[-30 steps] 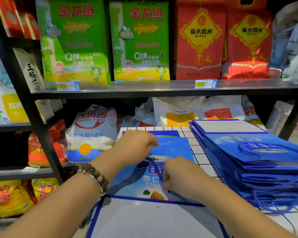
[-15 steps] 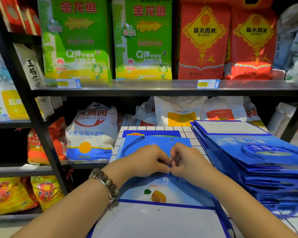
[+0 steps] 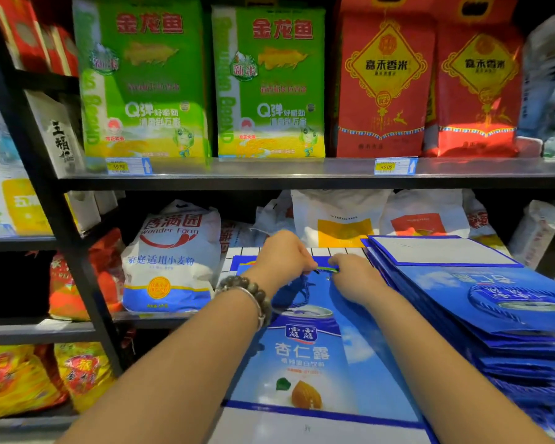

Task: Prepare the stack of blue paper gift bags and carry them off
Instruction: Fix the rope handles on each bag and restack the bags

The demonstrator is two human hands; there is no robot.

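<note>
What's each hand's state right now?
Left hand: closed, pinching the cord at the top of the bag.
Right hand: closed, apparently pinching the same cord.

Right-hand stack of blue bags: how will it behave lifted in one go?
The stack probably slides apart: its layers sit fanned and the printed faces look glossy. It is likely floppy too, being flat folded paper, so support from beneath seems wise.
</note>
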